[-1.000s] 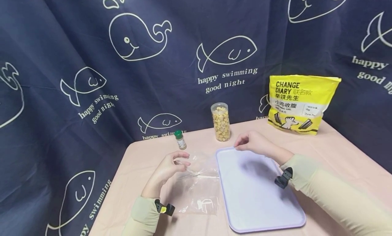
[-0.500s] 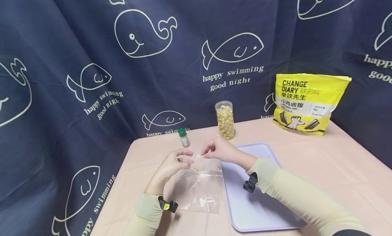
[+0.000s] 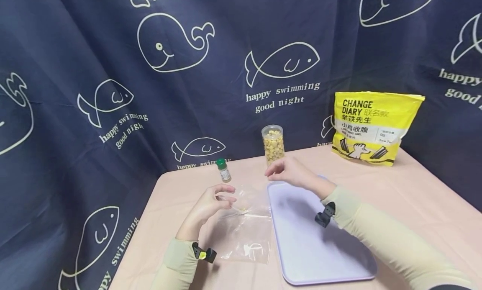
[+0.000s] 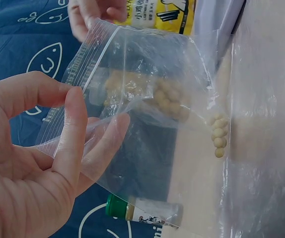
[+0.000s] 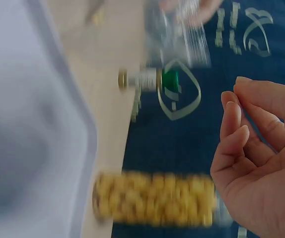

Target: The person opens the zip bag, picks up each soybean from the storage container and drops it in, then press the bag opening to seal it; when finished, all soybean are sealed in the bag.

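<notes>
My left hand (image 3: 208, 204) pinches the rim of a clear zip bag (image 3: 250, 235), spreading its mouth with the fingers. Several round, pale beans (image 4: 219, 136) lie in a short row low in the bag, as the left wrist view shows. My right hand (image 3: 291, 170) hovers over the far left corner of the lilac tray (image 3: 320, 248), just in front of the clear jar (image 3: 273, 143) of yellow pieces. Its fingers are loosely bent, their tips near each other, and nothing shows between them in the right wrist view (image 5: 259, 144).
A small green-capped bottle (image 3: 224, 172) stands behind the bag. At the back right, a yellow pouch (image 3: 376, 122) sits upright. The pink tablecloth (image 3: 173, 189) ends at a dark blue curtain (image 3: 211, 106) with fish drawings.
My right hand went from the tray's far edge left to the bag's mouth, then came back right toward the tray and jar. The left hand kept its grip on the bag.
</notes>
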`<act>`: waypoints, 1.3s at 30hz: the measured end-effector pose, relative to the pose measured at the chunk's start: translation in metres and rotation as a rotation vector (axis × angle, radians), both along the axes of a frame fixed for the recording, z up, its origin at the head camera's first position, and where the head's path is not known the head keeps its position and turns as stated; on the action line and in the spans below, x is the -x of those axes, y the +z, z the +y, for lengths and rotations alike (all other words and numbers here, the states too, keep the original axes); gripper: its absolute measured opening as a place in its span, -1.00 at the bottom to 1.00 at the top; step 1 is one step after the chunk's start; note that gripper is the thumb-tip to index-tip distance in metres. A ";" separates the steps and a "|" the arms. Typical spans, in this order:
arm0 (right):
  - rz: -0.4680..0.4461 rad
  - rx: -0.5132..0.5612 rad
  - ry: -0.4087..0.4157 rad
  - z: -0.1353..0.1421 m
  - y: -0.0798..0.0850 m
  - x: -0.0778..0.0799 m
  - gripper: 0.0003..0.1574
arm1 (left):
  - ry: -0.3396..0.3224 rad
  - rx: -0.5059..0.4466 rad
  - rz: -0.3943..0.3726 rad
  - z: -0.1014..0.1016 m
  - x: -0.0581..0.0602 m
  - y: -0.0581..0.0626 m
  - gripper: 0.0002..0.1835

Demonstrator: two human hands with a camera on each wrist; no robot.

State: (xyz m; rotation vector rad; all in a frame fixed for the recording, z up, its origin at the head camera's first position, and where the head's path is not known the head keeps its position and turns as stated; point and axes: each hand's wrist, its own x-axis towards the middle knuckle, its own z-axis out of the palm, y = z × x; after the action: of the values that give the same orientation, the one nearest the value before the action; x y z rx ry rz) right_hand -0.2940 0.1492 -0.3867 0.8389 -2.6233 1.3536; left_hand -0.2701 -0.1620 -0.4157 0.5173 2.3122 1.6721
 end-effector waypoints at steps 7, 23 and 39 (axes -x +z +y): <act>-0.024 -0.037 -0.195 0.071 -0.009 -0.001 -0.84 | -0.003 0.008 -0.009 -0.001 0.000 -0.001 -0.41; -0.226 -0.016 -0.282 0.148 -0.086 -0.013 -0.76 | 0.008 0.020 -0.027 0.001 -0.001 -0.001 -0.41; -0.201 -0.106 -0.283 0.146 -0.095 -0.008 -0.87 | 0.013 0.018 -0.029 0.002 -0.001 -0.001 -0.43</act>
State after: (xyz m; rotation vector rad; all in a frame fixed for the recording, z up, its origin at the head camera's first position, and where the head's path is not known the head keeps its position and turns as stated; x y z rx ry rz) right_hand -0.2857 0.2953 -0.4816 0.3346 -2.8483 1.2914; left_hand -0.2691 -0.1602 -0.4163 0.4726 2.3129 1.6515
